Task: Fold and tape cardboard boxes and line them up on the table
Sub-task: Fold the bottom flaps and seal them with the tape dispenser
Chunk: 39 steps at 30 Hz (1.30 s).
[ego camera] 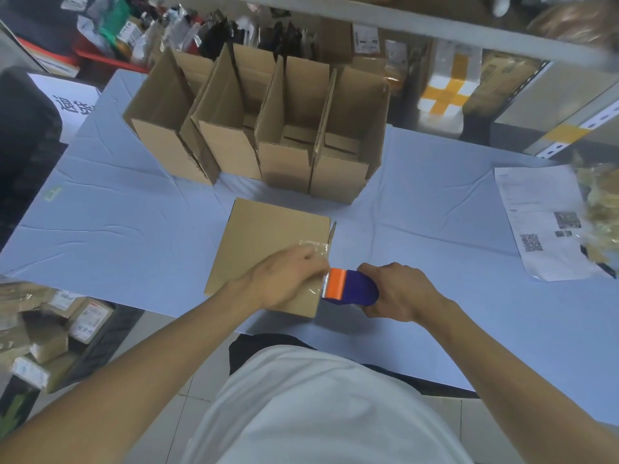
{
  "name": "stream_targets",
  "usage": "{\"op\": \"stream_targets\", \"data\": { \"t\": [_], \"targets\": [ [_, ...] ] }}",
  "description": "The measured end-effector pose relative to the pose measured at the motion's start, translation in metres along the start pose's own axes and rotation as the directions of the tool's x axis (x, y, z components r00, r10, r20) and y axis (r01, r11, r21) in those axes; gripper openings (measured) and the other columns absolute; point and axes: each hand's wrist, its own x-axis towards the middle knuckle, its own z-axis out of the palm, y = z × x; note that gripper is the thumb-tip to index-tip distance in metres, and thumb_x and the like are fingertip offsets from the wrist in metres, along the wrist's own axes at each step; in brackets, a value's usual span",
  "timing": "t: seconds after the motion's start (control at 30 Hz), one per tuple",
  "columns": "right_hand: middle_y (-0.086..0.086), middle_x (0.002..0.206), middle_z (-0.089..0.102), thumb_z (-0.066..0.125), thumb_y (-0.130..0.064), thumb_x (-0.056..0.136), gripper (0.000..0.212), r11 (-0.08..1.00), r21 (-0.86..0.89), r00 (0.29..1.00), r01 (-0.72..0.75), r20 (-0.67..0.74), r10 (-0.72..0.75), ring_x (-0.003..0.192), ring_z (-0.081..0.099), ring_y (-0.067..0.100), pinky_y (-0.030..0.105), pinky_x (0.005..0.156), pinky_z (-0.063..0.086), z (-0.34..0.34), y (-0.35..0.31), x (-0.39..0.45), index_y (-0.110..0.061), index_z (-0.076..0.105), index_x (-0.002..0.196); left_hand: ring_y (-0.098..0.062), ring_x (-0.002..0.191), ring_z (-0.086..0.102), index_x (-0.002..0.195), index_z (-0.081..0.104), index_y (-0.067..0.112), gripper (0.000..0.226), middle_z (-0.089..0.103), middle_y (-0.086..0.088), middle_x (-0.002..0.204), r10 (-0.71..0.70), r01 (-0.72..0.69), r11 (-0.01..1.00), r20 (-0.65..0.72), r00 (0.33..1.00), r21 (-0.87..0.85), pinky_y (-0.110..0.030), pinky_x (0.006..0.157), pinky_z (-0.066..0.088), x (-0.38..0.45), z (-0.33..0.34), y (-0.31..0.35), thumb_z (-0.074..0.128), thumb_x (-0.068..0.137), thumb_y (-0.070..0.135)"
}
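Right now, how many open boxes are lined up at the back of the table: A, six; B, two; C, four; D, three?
C: four open boxes stand side by side in one row on the table, flaps up, beyond the closed box that the left hand presses while the right hand grips the tape dispenser.

Table (435, 202): covered in a creased pale blue sheet, a printed paper sheet (542, 226) with a QR code lying near its right edge. Floor (174, 396): light tiles, with taped parcels (50, 329) piled below the table's left near corner. Beyond the far edge: grey metal shelving (552, 105) holding packages, a white box with yellow tape (445, 95), and bagged goods (140, 28) heaped along the back.
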Motion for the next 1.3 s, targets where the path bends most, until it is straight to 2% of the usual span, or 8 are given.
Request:
{"op": "stream_targets", "data": {
  "t": [0.07, 0.17, 0.4, 0.5, 0.63, 0.93, 1.17, 1.3],
  "targets": [
    [-0.013, 0.092, 0.064, 0.070, -0.054, 0.071, 0.050, 1.000, 0.022, 1.000, -0.018, 0.015, 0.018, 0.077, 0.058, 0.014, 0.028, 0.065, 0.048, -0.002, -0.004, 0.001, -0.035, 0.049, 0.112, -0.025, 0.102, 0.048, 0.122, 0.059, 0.018, 0.034, 0.052, -0.005, 0.114, 0.093, -0.095, 0.995, 0.032, 0.995, 0.044, -0.025, 0.082, 0.030, 0.000, 0.008, -0.005, 0.057, 0.090, 0.008],
    [-0.014, 0.080, 0.062, 0.069, -0.053, 0.067, 0.042, 0.994, 0.085, 0.995, -0.071, 0.072, 0.065, 0.071, 0.059, 0.013, 0.027, 0.061, 0.048, -0.008, -0.007, 0.004, -0.034, 0.052, 0.100, -0.018, 0.079, 0.033, 0.118, 0.063, 0.019, 0.051, 0.037, 0.003, 0.088, 0.234, -0.231, 0.971, -0.058, 0.971, 0.054, -0.024, 0.064, 0.018, 0.002, 0.012, -0.009, 0.055, 0.074, -0.007],
    [-0.005, 0.076, 0.059, 0.067, -0.047, 0.061, 0.032, 0.988, -0.054, 0.971, -0.143, 0.185, 0.151, 0.067, 0.057, 0.016, 0.025, 0.054, 0.038, -0.011, -0.006, 0.004, -0.029, 0.055, 0.085, -0.014, 0.079, 0.033, 0.107, 0.063, 0.035, 0.043, 0.033, 0.012, 0.086, 0.152, -0.146, 0.983, -0.047, 0.987, 0.113, -0.031, 0.060, 0.030, 0.005, 0.013, -0.008, 0.057, 0.079, 0.002],
    [-0.011, 0.075, 0.057, 0.067, -0.063, 0.062, 0.042, 0.967, 0.084, 0.968, -0.242, 0.091, 0.235, 0.063, 0.053, 0.009, 0.024, 0.052, 0.035, -0.006, 0.003, -0.002, -0.033, 0.052, 0.087, -0.003, 0.080, 0.042, 0.081, 0.058, 0.043, 0.005, 0.044, 0.020, 0.086, 0.110, -0.109, 0.993, -0.031, 0.993, 0.035, -0.028, 0.064, 0.033, 0.002, 0.016, -0.003, 0.059, 0.085, 0.039],
    [-0.010, 0.079, 0.059, 0.057, -0.079, 0.072, 0.056, 0.941, 0.162, 0.939, -0.296, -0.131, 0.318, 0.067, 0.055, 0.014, 0.026, 0.054, 0.040, 0.002, 0.012, -0.006, -0.032, 0.050, 0.101, -0.021, 0.091, 0.043, 0.102, 0.069, 0.030, 0.019, 0.036, 0.007, 0.091, 0.056, -0.055, 0.998, -0.022, 0.998, 0.032, -0.027, 0.067, 0.031, 0.002, 0.018, 0.004, 0.059, 0.092, 0.017],
    [0.008, 0.112, 0.061, 0.057, -0.035, 0.096, 0.041, 0.968, 0.175, 0.864, -0.182, -0.441, 0.243, 0.091, 0.058, 0.028, 0.031, 0.064, 0.044, 0.025, 0.002, 0.004, -0.015, 0.046, 0.130, -0.021, 0.094, 0.043, 0.096, 0.067, 0.025, 0.019, 0.032, 0.004, 0.096, 0.000, 0.021, 0.995, -0.217, 0.976, 0.095, -0.034, 0.086, 0.037, -0.009, 0.032, 0.027, 0.058, 0.088, 0.039],
    [0.014, 0.110, 0.058, 0.062, 0.002, 0.078, 0.060, 0.979, 0.030, 0.901, -0.202, -0.387, 0.198, 0.091, 0.053, 0.032, 0.038, 0.068, 0.045, 0.063, -0.002, 0.002, -0.007, 0.045, 0.135, -0.022, 0.078, 0.045, 0.081, 0.068, 0.024, 0.007, 0.033, 0.005, 0.085, 0.008, 0.028, 0.995, -0.349, 0.937, 0.098, -0.035, 0.068, 0.041, -0.013, 0.041, 0.025, 0.069, 0.075, 0.028],
    [0.018, 0.111, 0.061, 0.069, 0.002, 0.077, 0.058, 0.979, 0.079, 0.876, -0.189, -0.438, 0.205, 0.091, 0.057, 0.034, 0.039, 0.069, 0.051, 0.072, 0.007, -0.004, -0.006, 0.051, 0.131, -0.019, 0.077, 0.042, 0.081, 0.070, 0.024, 0.007, 0.032, 0.006, 0.084, 0.005, 0.025, 0.997, -0.377, 0.926, 0.075, -0.031, 0.068, 0.036, -0.012, 0.046, 0.024, 0.070, 0.073, 0.025]
  ]
}}
